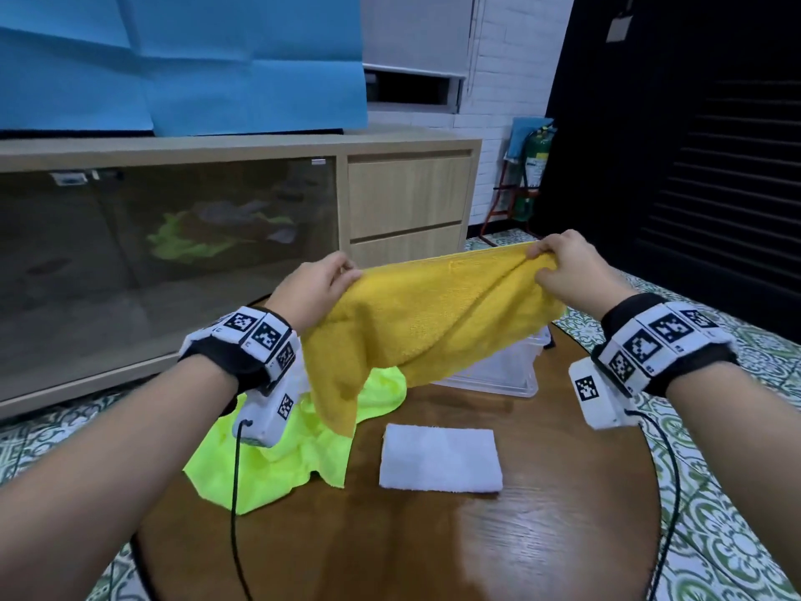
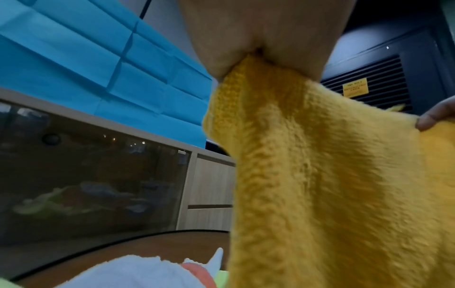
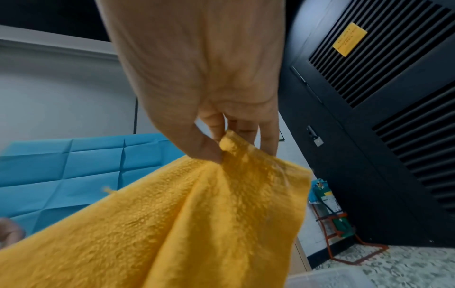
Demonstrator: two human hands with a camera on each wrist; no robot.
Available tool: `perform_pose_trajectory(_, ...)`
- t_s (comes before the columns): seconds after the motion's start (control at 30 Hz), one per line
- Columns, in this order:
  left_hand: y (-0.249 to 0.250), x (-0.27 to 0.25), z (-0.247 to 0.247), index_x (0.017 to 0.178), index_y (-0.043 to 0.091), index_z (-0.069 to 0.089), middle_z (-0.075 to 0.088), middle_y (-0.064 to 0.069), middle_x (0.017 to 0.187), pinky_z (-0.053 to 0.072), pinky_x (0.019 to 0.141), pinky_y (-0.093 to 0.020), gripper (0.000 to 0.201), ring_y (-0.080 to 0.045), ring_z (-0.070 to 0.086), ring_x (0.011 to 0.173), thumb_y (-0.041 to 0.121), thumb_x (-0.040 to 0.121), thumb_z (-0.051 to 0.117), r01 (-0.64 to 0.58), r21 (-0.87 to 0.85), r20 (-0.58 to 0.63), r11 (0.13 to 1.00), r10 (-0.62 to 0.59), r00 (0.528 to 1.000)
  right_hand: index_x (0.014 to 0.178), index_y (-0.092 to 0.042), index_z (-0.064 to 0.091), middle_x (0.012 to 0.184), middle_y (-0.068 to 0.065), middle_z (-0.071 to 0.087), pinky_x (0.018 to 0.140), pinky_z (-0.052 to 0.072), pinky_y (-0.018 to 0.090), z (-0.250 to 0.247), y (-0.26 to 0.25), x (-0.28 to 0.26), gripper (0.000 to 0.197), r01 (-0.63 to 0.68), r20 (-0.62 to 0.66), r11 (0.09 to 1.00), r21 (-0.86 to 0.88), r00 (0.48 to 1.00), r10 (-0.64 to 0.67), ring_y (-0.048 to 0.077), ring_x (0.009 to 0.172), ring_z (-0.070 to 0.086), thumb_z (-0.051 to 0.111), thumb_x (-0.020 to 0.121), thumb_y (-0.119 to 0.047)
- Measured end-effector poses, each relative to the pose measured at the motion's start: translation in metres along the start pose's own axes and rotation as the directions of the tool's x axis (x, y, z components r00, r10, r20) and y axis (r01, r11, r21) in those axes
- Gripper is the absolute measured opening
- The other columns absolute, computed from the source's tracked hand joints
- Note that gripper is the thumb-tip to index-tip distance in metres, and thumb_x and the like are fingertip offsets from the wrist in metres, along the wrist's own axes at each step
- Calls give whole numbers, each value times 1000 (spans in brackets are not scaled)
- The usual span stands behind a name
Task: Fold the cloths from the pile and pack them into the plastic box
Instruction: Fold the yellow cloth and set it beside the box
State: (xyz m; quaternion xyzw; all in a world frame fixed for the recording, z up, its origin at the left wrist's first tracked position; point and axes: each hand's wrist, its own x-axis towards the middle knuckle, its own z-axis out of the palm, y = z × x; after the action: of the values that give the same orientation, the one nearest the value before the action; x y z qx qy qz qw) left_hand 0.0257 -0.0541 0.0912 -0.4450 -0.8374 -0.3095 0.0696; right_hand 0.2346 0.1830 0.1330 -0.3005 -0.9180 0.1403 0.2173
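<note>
our left hand point(image 1: 314, 281) and right hand point(image 1: 563, 266) each pinch a top corner of the yellow towel point(image 1: 424, 323). we hold it above the clear plastic box point(image 1: 511, 375); a folded white cloth point(image 1: 440, 457) lies just before that box.

A left hand point(image 2: 258, 39) grips a bunched corner of a fuzzy yellow cloth point(image 2: 332, 185), which hangs down and stretches right to the right hand's fingertips point(image 2: 433, 117). Below lie a white cloth point(image 2: 138, 272) and a wooden table point(image 2: 147, 245).

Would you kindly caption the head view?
Both hands, left hand and right hand, hold a yellow cloth stretched above the plastic box.
</note>
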Motion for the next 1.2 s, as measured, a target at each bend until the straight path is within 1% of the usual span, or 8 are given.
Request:
perform_pose_trajectory(0.2,-8,-2,-1,124,20,47,60,-1,116,43,79,-31,33,-22,56,104,32,94,51,-133,293,235,947,64,970,136,-10,44,139,15,37,92,37,33,1,14,-1,44,-69,1,991,-118,998,69,32,124,42,40,95,2)
perform_pose_trajectory(0.37,-32,-1,-8,95,18,55,53,6,81,34,61,-19,12,-16,49,83,14,87,63,0,16,154,1000,-2,988,106,-14,62,113,14,56,70,44,36,-5,42,-8,22,-144,-121,988,-47,983,137,31,86,54,48,92,-4)
perform_pose_trajectory(0.53,-58,1,-23,75,20,60,55,1,70,40,56,-13,15,-8,48,63,12,80,71,199,-271,137,942,-167,976,86,-9,62,84,11,58,71,44,34,-13,64,-13,14,-212,-165,977,37,962,215,29,81,54,67,86,-22)
perform_pose_trajectory(0.7,-68,-6,-39,83,12,64,65,5,63,48,51,-8,11,4,60,51,1,85,62,315,-590,135,743,-294,946,86,-1,66,78,14,57,47,41,14,-21,81,-16,14,-211,-116,938,274,961,250,21,62,49,64,88,-14)
perform_pose_trajectory(0.83,-65,0,-36,91,5,65,63,-3,70,47,47,-6,6,5,58,44,3,86,64,347,-602,27,719,-416,909,83,-9,64,81,14,58,54,48,25,-17,84,-14,6,-301,-54,859,414,934,354,23,67,52,63,88,-12)
perform_pose_trajectory(0.93,-62,11,-30,103,0,65,65,6,50,49,46,-9,19,1,59,42,5,85,65,377,-670,8,640,-502,865,74,-16,56,71,9,51,39,47,16,-14,71,-13,22,-321,11,729,605,918,396,16,58,49,54,92,-5)
perform_pose_trajectory(1.1,-12,30,-18,108,1,63,63,-12,96,55,71,-29,27,-17,60,78,8,82,69,292,-635,-96,715,-448,889,78,-5,59,75,11,54,49,54,18,-15,20,-17,29,-237,152,539,808,968,198,17,66,55,38,94,5)
perform_pose_trajectory(1.2,34,32,-10,109,3,63,63,-4,83,53,63,-16,26,-11,60,73,7,83,68,209,-641,-42,738,-305,951,97,2,59,84,13,59,64,59,24,-11,-11,-20,32,-247,272,434,866,962,5,16,68,67,30,91,16)
